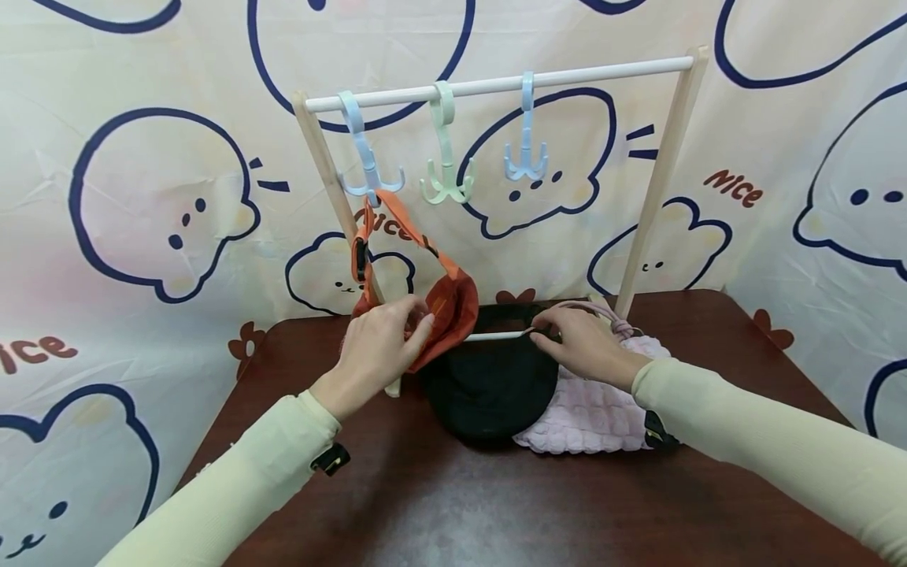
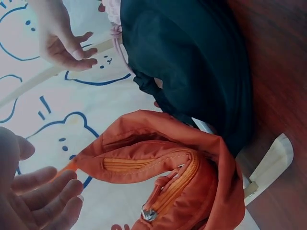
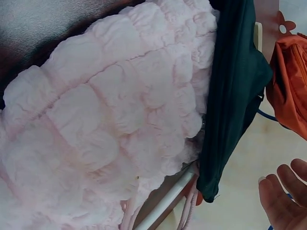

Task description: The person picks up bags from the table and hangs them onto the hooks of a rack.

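Pale cartoon-printed backdrop [image 1: 553, 264], lightly creased, glossy dark brown table [image 1: 524, 504]

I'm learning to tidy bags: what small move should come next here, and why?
Probably grip the dark bag with the right hand: that hand is near it, seemingly empty; the orange bag already hangs on the leftmost hook, and the green hook is bare.
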The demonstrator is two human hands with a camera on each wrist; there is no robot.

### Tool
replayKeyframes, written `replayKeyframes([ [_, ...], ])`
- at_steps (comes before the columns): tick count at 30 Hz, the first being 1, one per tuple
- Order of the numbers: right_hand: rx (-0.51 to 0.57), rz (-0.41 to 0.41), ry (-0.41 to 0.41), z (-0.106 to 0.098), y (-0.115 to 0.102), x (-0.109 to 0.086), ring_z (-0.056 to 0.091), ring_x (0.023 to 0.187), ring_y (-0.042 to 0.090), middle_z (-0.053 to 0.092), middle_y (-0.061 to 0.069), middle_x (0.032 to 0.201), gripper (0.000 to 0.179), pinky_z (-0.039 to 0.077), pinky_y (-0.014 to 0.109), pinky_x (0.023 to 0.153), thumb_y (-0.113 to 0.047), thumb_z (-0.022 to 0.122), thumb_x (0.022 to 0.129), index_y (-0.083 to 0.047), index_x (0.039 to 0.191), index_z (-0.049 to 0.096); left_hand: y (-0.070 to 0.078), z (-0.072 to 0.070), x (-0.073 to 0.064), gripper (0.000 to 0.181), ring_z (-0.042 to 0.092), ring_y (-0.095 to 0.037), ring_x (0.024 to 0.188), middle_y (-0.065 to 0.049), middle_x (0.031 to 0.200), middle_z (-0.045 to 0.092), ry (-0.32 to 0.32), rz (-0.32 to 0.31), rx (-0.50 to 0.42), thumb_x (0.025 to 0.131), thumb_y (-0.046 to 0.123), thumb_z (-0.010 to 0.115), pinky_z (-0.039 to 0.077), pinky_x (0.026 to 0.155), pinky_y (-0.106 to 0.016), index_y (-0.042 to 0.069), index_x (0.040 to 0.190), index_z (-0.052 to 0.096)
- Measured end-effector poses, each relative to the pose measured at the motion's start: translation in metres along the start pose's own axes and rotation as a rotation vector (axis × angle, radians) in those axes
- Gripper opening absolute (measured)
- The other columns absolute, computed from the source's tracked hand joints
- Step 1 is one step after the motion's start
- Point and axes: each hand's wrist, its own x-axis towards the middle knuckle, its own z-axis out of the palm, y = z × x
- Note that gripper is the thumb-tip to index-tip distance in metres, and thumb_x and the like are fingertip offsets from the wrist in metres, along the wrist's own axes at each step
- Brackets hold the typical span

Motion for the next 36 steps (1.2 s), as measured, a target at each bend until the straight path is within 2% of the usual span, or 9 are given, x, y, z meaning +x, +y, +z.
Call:
replayKeyframes([
  [7, 0.004, -0.016, 0.010, 0.004, 0.003, -0.001, 0.070, 0.094, 0.019, 0.074, 0.006, 0.111, 0.028, 0.056, 0.040, 0.076, -0.029, 0.067, 0.097, -0.010, 0.116, 0.073, 0.001, 0.008, -0.002, 0.021, 0.050, -0.013, 0.054, -0.002, 0.067, 0.060, -0.025, 0.001, 0.006, 0.099, 0.032, 0.062, 0.036, 0.048, -0.029, 0.014, 0.107, 0.071],
  [16, 0.004, -0.016, 0.006, 0.007, 0.005, 0.001, 0.070, 0.091, 0.019, 0.074, 0.007, 0.109, 0.028, 0.055, 0.037, 0.073, -0.029, 0.067, 0.097, -0.009, 0.116, 0.073, 0.001, 0.017, -0.004, 0.022, 0.048, -0.013, 0.053, 0.001, 0.067, 0.058, -0.073, -0.019, -0.007, 0.099, 0.032, 0.063, 0.035, 0.047, -0.029, 0.013, 0.109, 0.071],
  [23, 0.014, -0.004, -0.001, 0.005, 0.004, 0.003, 0.069, 0.092, 0.019, 0.074, 0.006, 0.108, 0.027, 0.055, 0.038, 0.073, -0.028, 0.066, 0.098, -0.010, 0.116, 0.073, 0.000, 0.021, -0.005, 0.022, 0.050, -0.014, 0.054, 0.001, 0.068, 0.059, -0.063, -0.026, 0.002, 0.099, 0.032, 0.063, 0.036, 0.046, -0.029, 0.014, 0.109, 0.071],
  [29, -0.007, 0.019, 0.002, 0.004, 0.005, 0.003, 0.069, 0.091, 0.019, 0.075, 0.006, 0.108, 0.027, 0.055, 0.037, 0.071, -0.030, 0.065, 0.098, -0.012, 0.116, 0.073, 0.003, 0.024, -0.004, 0.021, 0.051, -0.013, 0.054, 0.000, 0.072, 0.063, -0.083, -0.030, -0.010, 0.099, 0.031, 0.063, 0.037, 0.046, -0.028, 0.014, 0.109, 0.071],
  [36, -0.006, 0.013, 0.005, 0.006, 0.008, 0.003, 0.070, 0.093, 0.021, 0.074, 0.007, 0.111, 0.028, 0.055, 0.040, 0.074, -0.030, 0.066, 0.098, -0.010, 0.117, 0.073, 0.001, 0.029, -0.004, 0.022, 0.049, -0.013, 0.054, 0.001, 0.069, 0.059, -0.081, -0.029, -0.009, 0.100, 0.031, 0.062, 0.037, 0.047, -0.029, 0.014, 0.110, 0.071],
])
